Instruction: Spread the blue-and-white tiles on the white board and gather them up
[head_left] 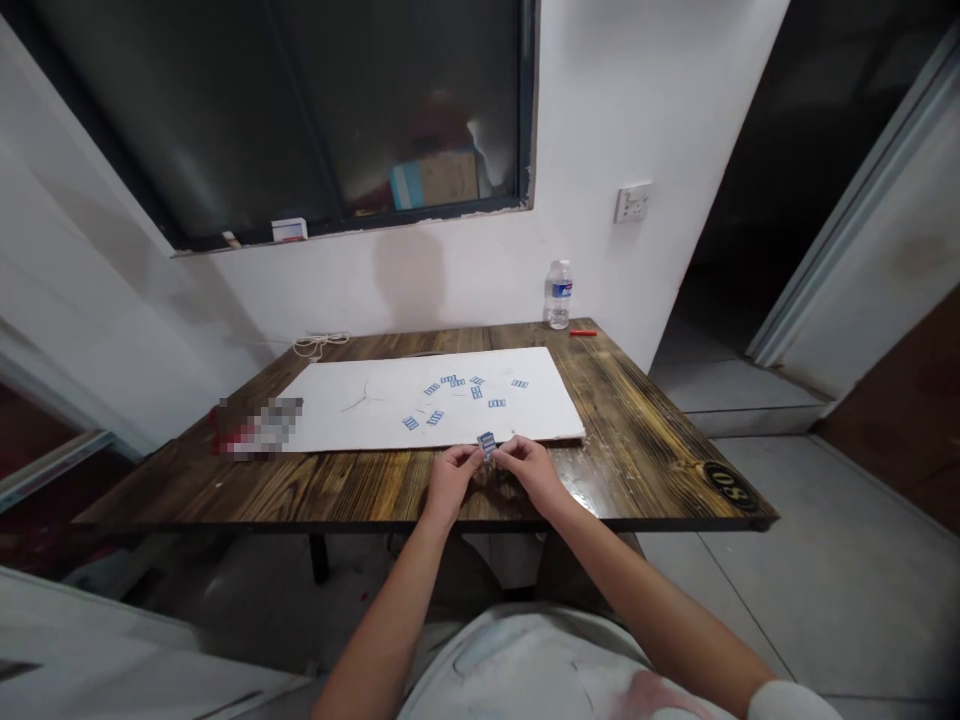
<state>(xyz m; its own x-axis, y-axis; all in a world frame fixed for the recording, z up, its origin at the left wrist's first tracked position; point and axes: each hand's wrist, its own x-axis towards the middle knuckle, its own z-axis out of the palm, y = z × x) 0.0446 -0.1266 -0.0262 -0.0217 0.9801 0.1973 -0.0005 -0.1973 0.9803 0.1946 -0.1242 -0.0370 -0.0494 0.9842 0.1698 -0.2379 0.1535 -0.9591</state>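
Here, striped piece (pixel 487 443) (bluish), pinched between left hand (pixel 452 476), right hand (pixel 529 468)

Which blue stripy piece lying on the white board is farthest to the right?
The blue stripy piece by itself near the right end of the white board; the other pieces lying there are all farther left.

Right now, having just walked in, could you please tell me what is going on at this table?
A person is holding a small patterned item between the fingertips of the left hand and right hand, by the near edge of a white board. Whether it is one piece or several is too small to tell. Similar blue-and-white pieces lie scattered on the board, which rests on a wooden table. A clear bottle stands at the back.
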